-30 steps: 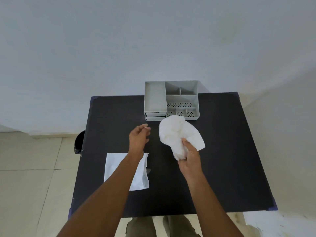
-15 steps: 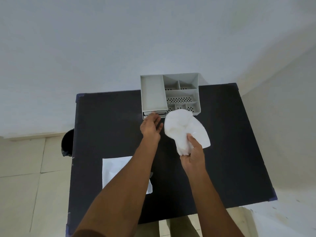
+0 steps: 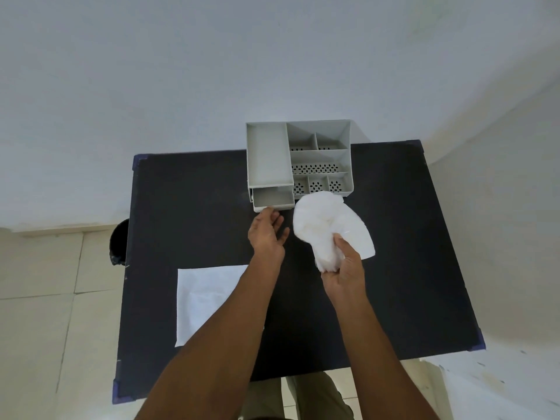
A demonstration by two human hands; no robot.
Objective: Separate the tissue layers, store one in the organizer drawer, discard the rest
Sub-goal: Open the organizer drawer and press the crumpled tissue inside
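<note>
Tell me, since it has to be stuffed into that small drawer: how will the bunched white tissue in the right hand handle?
The bunched white tissue droops around the right hand, so it is probably limp and light. It should crush easily into the open grey drawer, but may puff back up.

No text, label, brand, number or sign is showing anywhere that can be read: the grey plastic compartmented organizer (image 3: 298,160), the white crumpled tissue (image 3: 328,225) and the black rectangular counter (image 3: 409,237) are all showing plain, unmarked surfaces.
</note>
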